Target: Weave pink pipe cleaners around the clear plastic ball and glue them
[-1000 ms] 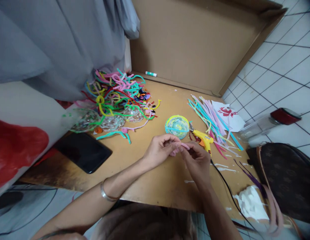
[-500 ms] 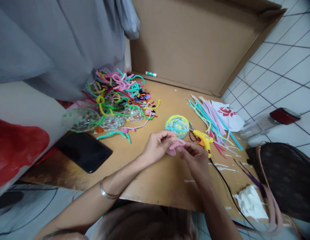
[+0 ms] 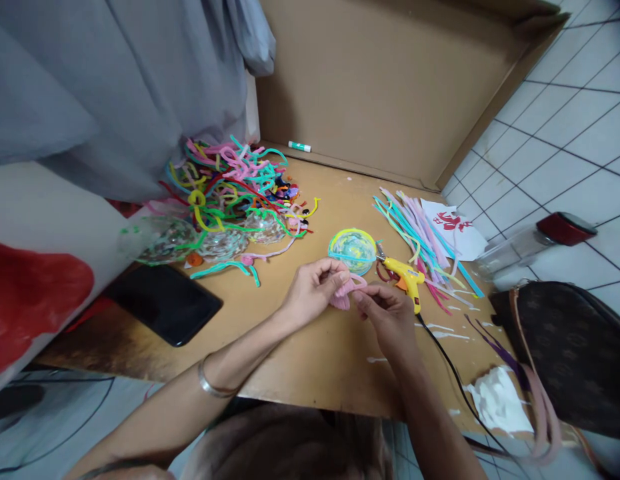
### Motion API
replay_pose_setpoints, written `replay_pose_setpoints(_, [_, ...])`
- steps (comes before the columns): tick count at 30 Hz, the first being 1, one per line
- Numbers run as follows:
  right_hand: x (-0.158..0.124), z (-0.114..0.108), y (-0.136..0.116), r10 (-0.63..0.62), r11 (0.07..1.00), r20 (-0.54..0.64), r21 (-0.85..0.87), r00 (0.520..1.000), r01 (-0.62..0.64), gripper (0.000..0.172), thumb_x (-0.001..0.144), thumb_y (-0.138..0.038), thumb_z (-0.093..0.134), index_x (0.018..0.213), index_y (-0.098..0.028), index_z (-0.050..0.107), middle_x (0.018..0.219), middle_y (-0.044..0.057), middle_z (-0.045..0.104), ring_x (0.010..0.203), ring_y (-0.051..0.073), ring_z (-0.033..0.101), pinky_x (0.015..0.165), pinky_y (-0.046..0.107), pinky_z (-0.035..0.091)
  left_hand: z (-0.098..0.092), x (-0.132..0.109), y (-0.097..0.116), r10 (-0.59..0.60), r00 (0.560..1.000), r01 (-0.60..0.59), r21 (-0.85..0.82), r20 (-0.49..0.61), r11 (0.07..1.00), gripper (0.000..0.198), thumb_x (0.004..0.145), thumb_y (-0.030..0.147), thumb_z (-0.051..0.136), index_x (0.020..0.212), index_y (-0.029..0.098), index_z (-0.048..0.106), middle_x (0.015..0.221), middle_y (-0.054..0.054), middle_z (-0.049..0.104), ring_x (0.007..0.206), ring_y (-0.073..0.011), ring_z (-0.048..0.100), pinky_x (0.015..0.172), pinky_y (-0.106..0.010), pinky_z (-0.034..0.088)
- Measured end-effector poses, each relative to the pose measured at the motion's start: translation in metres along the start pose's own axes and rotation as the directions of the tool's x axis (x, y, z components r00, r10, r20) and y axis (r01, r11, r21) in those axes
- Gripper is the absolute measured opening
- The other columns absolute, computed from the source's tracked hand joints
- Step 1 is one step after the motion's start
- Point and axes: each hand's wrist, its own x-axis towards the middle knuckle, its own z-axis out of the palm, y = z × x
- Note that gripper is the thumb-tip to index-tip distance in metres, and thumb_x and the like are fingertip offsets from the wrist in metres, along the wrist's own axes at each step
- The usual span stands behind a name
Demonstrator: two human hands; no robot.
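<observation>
at left hand, half-hidden pink coil

Cardboard sheet lying flat as a work surface, its far flap raised upright; white tiled floor at right; grey cloth hanging at left. Even light.

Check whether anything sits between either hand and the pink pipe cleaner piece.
Nothing visible. The left hand and right hand both pinch the pink pipe cleaner piece directly; the yellow glue gun lies nearby.

A home craft corner: tiled floor, cardboard worktop, pipe cleaners.
</observation>
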Motion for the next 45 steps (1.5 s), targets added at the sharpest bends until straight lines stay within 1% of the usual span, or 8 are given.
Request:
replay_pose_setpoints(11, [-0.002,0.005,0.008,0.084,0.987,-0.062,0.145,0.995,-0.074,0.017,0.066,-0.033,0.077,0.064,-0.018,0.071,0.048,-0.004,0.056,0.044,0.008,0.044,0.044,0.021,0.035,0.007,-0.005,-0.001,-0.024,0.999,0.023,-0.027,-0.035,0.999,0.036,0.075,0.047,0.071,0.079,0.013,0.061,0.074,-0.006,0.072,0.053,-0.0097,0.059,0.053,-0.022,0.05])
replay_pose_setpoints(17, [0.001,0.005,0.005,0.186,0.941,-0.039,0.295,0.982,-0.167,0.02,0.062,-0.035,0.078,0.06,-0.017,0.068,0.047,-0.004,0.056,0.043,0.008,0.045,0.044,0.021,0.035,0.005,-0.004,-0.007,-0.05,0.998,0.054,-0.093,0.044,0.994,0.049,0.075,0.053,0.071,0.106,0.014,0.065,0.09,-0.008,0.073,0.064,-0.0124,0.063,0.058,-0.023,0.052])
replay_pose_setpoints(24, [0.0,0.004,0.005,0.143,0.944,0.052,0.292,0.988,-0.152,0.027,0.068,-0.038,0.076,0.057,-0.018,0.062,0.048,-0.003,0.054,0.045,0.008,0.043,0.045,0.022,0.032,0.01,-0.006,-0.012,-0.105,0.994,0.106,-0.094,0.021,0.99,0.04,0.072,0.048,0.076,0.088,0.011,0.074,0.081,-0.007,0.071,0.063,-0.0123,0.062,0.06,-0.023,0.052])
replay_pose_setpoints(29, [-0.004,0.001,0.005,-0.049,0.99,0.111,0.136,0.993,0.034,0.037,0.089,-0.042,0.056,0.062,-0.018,0.061,0.056,-0.002,0.052,0.056,0.011,0.047,0.054,0.025,0.038,0.007,-0.001,-0.014,-0.131,0.99,0.121,-0.155,-0.053,0.98,0.038,0.07,0.047,0.076,0.077,0.011,0.07,0.057,-0.001,0.062,0.05,-0.0106,0.057,0.054,-0.024,0.05])
replay_pose_setpoints(33, [-0.004,-0.001,0.005,-0.231,0.964,-0.024,-0.144,0.973,0.225,0.019,0.09,-0.034,0.056,0.095,-0.021,0.07,0.075,0.001,0.064,0.065,0.015,0.057,0.06,0.028,0.047,0.002,0.006,-0.013,-0.114,0.983,0.074,-0.258,-0.145,0.963,0.038,0.064,0.045,0.081,0.066,0.011,0.064,0.054,0.003,0.056,0.048,-0.0059,0.049,0.048,-0.018,0.042])
replay_pose_setpoints(37, [-0.004,0.001,0.01,-0.611,0.691,0.027,-0.469,0.791,0.55,0.032,0.086,-0.017,0.058,0.117,-0.025,0.063,0.095,0.006,0.07,0.084,0.021,0.066,0.075,0.037,0.055,0.002,0.007,-0.01,-0.153,0.979,0.105,-0.309,-0.133,0.945,0.04,0.06,0.045,0.084,0.068,0.011,0.064,0.056,0.002,0.057,0.049,-0.0056,0.049,0.047,-0.017,0.041])
replay_pose_setpoints(40, [-0.006,0.001,0.008,-0.728,0.508,0.144,-0.544,0.671,0.668,0.039,0.085,-0.008,0.054,0.119,-0.027,0.062,0.102,0.008,0.07,0.094,0.022,0.066,0.082,0.039,0.055,0.003,0.005,-0.01,-0.184,0.978,0.145,-0.31,-0.102,0.94,0.042,0.06,0.047,0.083,0.069,0.011,0.064,0.056,0.002,0.057,0.048,-0.0067,0.05,0.047,-0.02,0.044])
replay_pose_setpoints(45, [-0.008,-0.004,-0.004,-0.688,0.598,0.122,-0.464,0.716,0.653,0.038,0.085,-0.014,0.052,0.12,-0.027,0.06,0.114,0.009,0.063,0.109,0.027,0.06,0.095,0.051,0.049,0.004,0.005,-0.013,-0.155,0.984,0.13,-0.243,-0.089,0.961,0.043,0.063,0.05,0.081,0.07,0.011,0.063,0.056,0.003,0.056,0.047,-0.0071,0.051,0.047,-0.02,0.045])
